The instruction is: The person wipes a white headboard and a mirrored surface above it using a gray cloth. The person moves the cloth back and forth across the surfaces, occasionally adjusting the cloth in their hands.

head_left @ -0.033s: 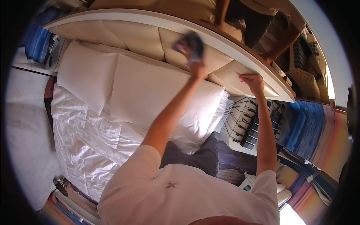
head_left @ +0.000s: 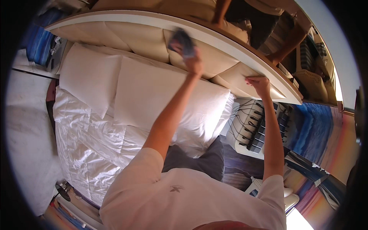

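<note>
My left hand [head_left: 194,63] reaches over the pillows and grips a dark grey cloth [head_left: 182,41], blurred by motion, against the cream padded headboard [head_left: 143,40]. The cloth lies just below the headboard's white rim [head_left: 130,17]. Farther right, my right hand [head_left: 260,85] rests at the lower right panel of the headboard with its fingers curled together. What those fingers hold, if anything, is hidden.
White pillows [head_left: 153,84] lie along the headboard above a rumpled white sheet [head_left: 88,134]. Below my right forearm, a pale bedside unit [head_left: 237,132] carries a row of dark blocks [head_left: 257,134] with black cables. A mirror [head_left: 264,28] rises behind the headboard.
My left hand and the dark cloth have shifted left and slightly up along the headboard. My right hand has stayed in nearly the same place.
</note>
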`<state>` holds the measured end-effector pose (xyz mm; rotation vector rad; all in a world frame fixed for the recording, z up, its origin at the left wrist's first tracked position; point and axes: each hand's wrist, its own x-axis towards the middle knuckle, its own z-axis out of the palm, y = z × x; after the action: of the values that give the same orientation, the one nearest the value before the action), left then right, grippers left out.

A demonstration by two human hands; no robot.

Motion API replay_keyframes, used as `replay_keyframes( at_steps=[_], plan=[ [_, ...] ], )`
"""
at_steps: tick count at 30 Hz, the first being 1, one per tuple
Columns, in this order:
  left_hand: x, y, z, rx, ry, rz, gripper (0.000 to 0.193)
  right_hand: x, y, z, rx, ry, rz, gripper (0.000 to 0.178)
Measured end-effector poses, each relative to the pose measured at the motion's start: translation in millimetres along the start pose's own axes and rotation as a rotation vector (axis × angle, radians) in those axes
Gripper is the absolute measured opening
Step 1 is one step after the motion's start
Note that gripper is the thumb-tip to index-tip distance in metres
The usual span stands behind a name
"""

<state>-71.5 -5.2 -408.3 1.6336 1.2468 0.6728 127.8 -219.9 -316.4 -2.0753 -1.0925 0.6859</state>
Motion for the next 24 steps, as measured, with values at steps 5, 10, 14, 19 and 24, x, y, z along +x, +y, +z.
replay_keyframes(
  at_steps=[5,10,14,19,24],
  plan=[
    [4.3,16.6,8.1,-0.770,0.422,0.120,0.048,8.4,2.0,2.6,0.056,-0.019,0.022,0.015],
    [-73.4,51.9,58.6,0.069,0.164,0.632,0.068,8.9,7.4,0.8,0.021,-0.034,-0.003,0.015],
    [-19.9,10.9,0.9,0.028,0.212,0.541,0.057,0.5,5.6,0.6,0.094,0.000,0.039,0.014],
    [54.8,-53.7,-13.4,-0.599,0.342,0.211,0.063,8.9,-12.8,5.5,-0.009,-0.010,0.019,0.015],
    [-81.9,35.6,56.2,0.217,0.002,0.594,0.058,3.5,-4.6,2.9,-0.113,0.060,0.006,0.009]
  ],
)
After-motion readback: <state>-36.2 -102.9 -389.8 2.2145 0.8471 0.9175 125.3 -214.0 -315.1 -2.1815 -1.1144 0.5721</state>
